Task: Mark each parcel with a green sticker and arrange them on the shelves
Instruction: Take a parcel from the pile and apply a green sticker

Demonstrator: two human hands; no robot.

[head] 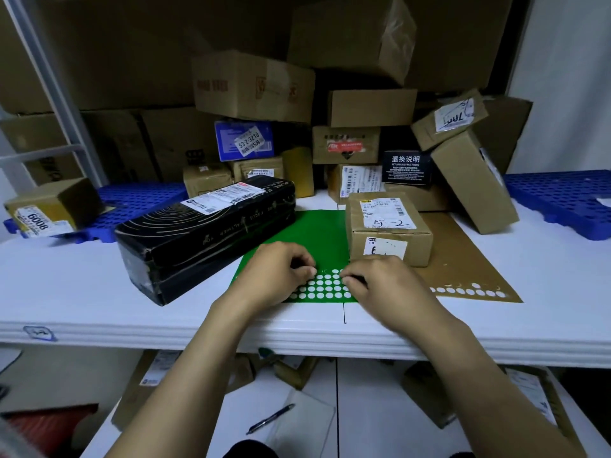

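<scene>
A green sticker sheet lies flat on the white shelf, its near rows showing several white round holes. My left hand rests on the sheet's near left part with fingers curled, fingertips at a sticker row. My right hand lies on the sheet's near right part, fingers curled down at the same row. Whether either pinches a sticker is hidden. A long black parcel lies left of the sheet. A small brown parcel with a white label sits on the sheet's right side.
A brown sticker sheet lies right of the green one. Several cardboard parcels are piled at the back, one leaning. Blue plastic pallets flank the pile. A pen and paper lie on the lower shelf.
</scene>
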